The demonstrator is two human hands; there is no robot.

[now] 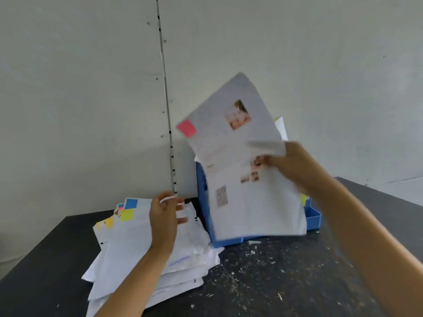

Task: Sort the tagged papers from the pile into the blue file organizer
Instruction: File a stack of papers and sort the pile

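A: Nearest the lens were two bare forearms. Right hand (290,163)?

B: Raised, its fingers (265,160) pinching a printed sheet (242,170) at the right edge. The sheet hung tilted in the air in front of the blue file organizer (202,197), hiding most of it. A pink tag (186,128) sat at the sheet's upper left corner. Motion blur; the print was unreadable.

A: Left hand (163,219)?

B: Over the pile of papers (142,245), fingers loosely curled, apparently gripping nothing, though blur left that uncertain. White bands showed near the fingertips; could not tell what they were.

A: Containers?

B: The organizer stood upright just right of the pile, against the wall (91,88). White sheets rose out of the top behind the held sheet; a yellow tag (304,199) showed at the right side. Compartments could not be told apart.

A: The pile?

B: Loose, fanned, with a blue tag (131,203) and yellow tags along the far edge, plus a bit of pink.

A: Surface, room?

B: Dark worktop (263,282), flecked with pale scraps. Pale grey panelled wall, one vertical seam with screws.
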